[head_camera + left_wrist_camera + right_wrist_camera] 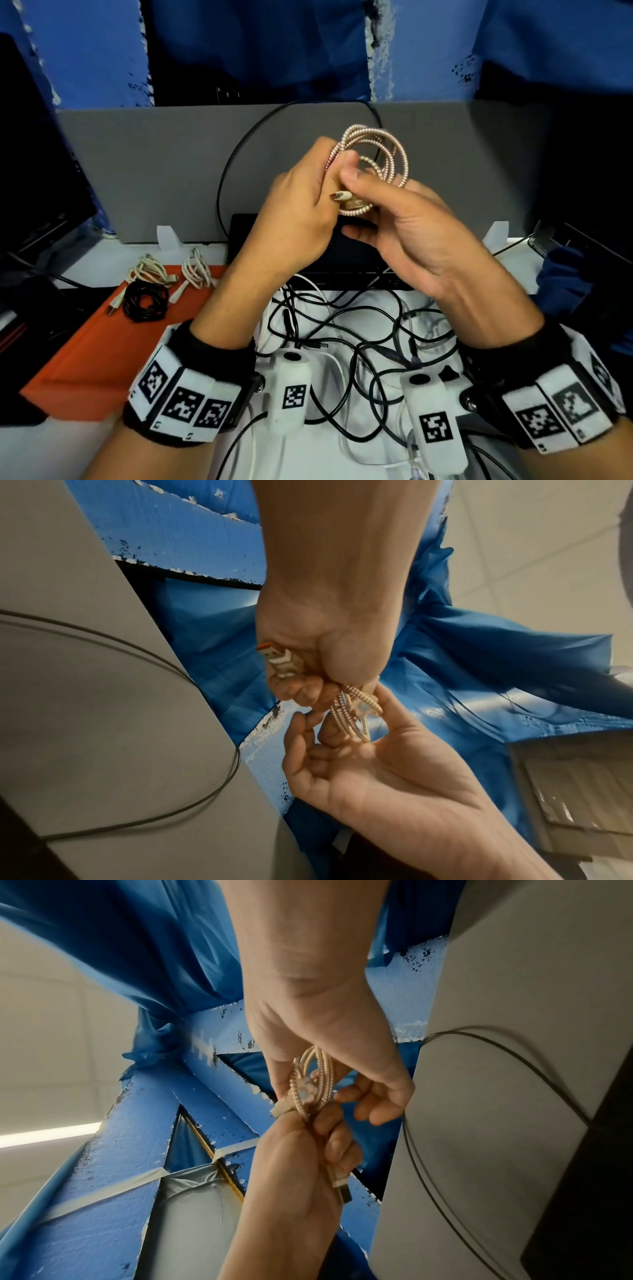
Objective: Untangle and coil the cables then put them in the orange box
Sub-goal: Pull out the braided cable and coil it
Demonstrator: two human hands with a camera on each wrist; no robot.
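A pink braided cable is wound into a small coil and held up in front of the grey panel. My left hand grips the coil's lower side, fingers curled around it. The cable's USB plug sticks out of that fist. My right hand pinches the coil from the right, its thumb on top and its fingers behind. In the right wrist view the coil passes between the right hand's thumb and fingers. The orange box lies at the left.
In the box lie a black coil and two whitish coils. A tangle of black and white cables covers the white table below my wrists. A black device sits under my hands, before the grey panel.
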